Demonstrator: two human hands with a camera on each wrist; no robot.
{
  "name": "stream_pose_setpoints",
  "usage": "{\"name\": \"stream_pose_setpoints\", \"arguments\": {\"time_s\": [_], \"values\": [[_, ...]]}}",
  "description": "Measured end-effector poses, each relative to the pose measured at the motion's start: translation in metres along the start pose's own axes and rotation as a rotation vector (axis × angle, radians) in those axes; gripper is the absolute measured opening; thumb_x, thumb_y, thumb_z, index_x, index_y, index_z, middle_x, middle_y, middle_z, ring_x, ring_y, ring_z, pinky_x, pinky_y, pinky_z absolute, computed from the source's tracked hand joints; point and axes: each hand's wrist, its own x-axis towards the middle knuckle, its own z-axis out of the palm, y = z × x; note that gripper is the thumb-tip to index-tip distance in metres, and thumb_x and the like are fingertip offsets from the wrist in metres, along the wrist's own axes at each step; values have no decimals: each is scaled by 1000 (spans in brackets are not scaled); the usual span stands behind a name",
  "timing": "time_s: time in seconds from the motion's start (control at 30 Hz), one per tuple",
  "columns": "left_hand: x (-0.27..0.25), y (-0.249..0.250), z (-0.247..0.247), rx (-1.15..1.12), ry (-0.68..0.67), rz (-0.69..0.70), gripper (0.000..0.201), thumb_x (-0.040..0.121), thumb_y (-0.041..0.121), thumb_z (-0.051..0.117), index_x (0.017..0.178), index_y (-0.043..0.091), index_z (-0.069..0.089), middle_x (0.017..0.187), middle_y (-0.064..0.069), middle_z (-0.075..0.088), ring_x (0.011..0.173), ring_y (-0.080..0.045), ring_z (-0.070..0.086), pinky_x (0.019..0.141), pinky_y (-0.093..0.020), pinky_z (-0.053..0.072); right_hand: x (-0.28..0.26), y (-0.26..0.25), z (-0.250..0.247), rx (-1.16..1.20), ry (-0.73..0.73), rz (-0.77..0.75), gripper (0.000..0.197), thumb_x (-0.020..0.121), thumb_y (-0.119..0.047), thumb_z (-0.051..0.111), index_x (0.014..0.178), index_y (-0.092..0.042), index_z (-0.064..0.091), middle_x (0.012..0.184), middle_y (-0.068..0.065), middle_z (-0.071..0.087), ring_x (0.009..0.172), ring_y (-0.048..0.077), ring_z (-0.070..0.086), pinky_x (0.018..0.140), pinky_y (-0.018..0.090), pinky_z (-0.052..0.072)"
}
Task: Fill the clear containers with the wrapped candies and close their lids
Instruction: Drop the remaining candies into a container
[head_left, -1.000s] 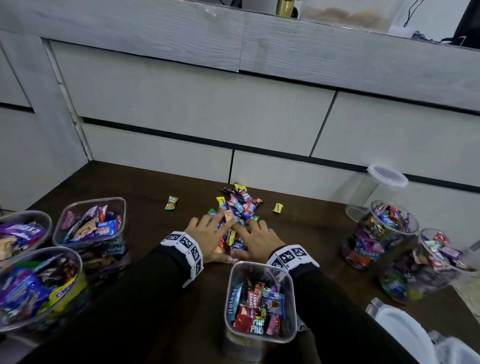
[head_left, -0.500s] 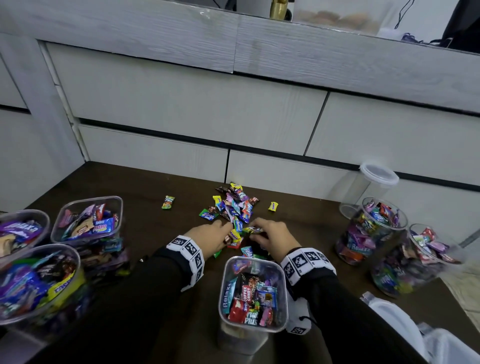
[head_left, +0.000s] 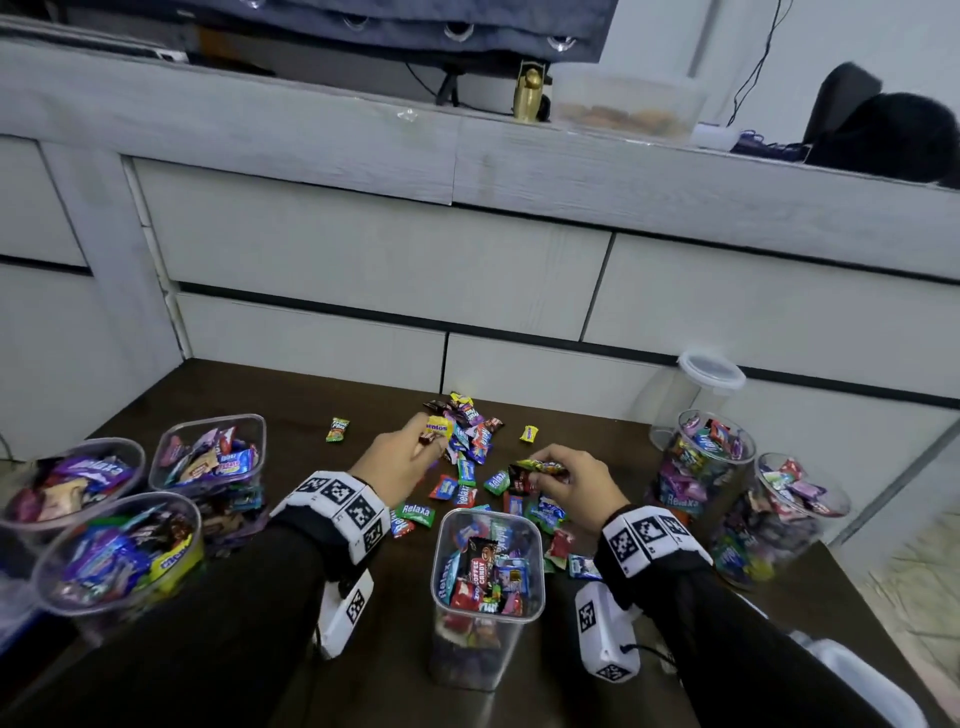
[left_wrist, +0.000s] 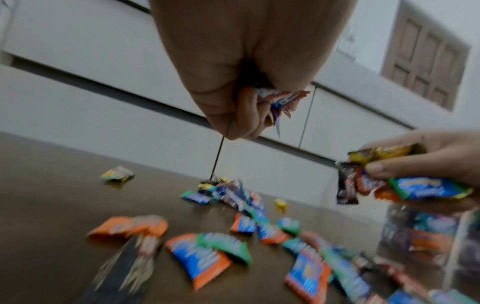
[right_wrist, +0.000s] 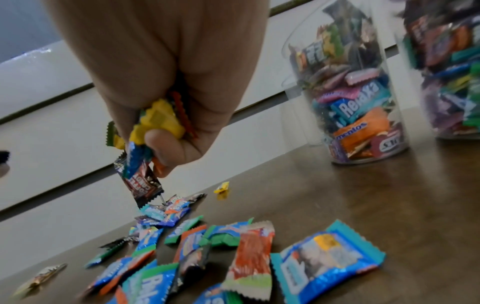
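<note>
1. Left hand (head_left: 402, 457) fingers clamped on a fistful of candies (left_wrist: 275, 98); right hand (head_left: 571, 483) likewise clutching several.
2. Square container (head_left: 485, 597) at the worktop's near edge only part-filled, lidless.
3. Loose candies (head_left: 467, 447) mid-worktop yet to scoop; side jars (head_left: 701, 467) full but uncapped.

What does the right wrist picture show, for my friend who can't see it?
The right hand grips a bunch of wrapped candies, a yellow one and a dark coffee candy among them, above loose candies scattered on the dark brown table. A tall clear round jar, full of candies, stands behind.
</note>
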Motion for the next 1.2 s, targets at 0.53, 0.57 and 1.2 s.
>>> {"name": "stream_pose_setpoints", "arguments": {"time_s": [0.53,0.57,1.2], "values": [[-84,111,-51,374,-293,387,19,102,37,44,98,19,41,76,4,52,65,-7,46,61,-24,34,-46,-50,-49,-110,41,-42,18,90,-21,62,107,-15,65,102,5,68,90,19,60,76,25,43],[-86,112,-51,442,-307,384,22,102,38,43,104,16,43,86,0,55,74,-12,50,67,-27,36,-47,-51,-50,-110,43,-42,18,90,-21,61,107,-15,65,102,5,68,91,19,60,76,24,43],[-82,127,-30,681,-518,246,48,84,45,70,114,14,50,114,-9,58,105,-27,56,76,-35,43,-57,-55,-53,-102,38,-71,17,90,-21,63,106,-16,65,98,3,68,82,12,57,69,18,42]]}}
